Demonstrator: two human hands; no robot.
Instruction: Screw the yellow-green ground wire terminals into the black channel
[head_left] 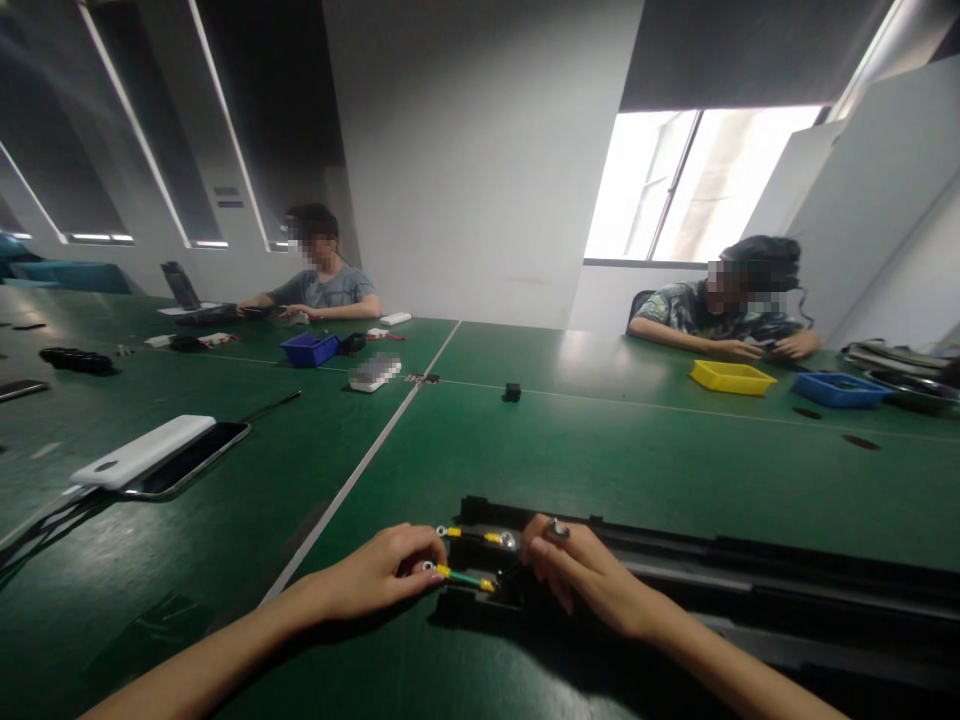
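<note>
two wires (466, 578), three trays (733, 381), two co-workers (330, 285)

A white oblong device (146, 448) was noted on the green table (600, 455), against a dark-screened phone (196, 464). A black block (512, 392) was found farther off. A yellow tray (731, 380) was recorded beside a blue tray (841, 392). Across the table, a grey-shirted person (334, 288) and a patterned-shirted person (679, 308) were observed seated.

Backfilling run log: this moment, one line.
left hand: at green cable ring end | right hand: over long black housing | grips: unclear
</note>
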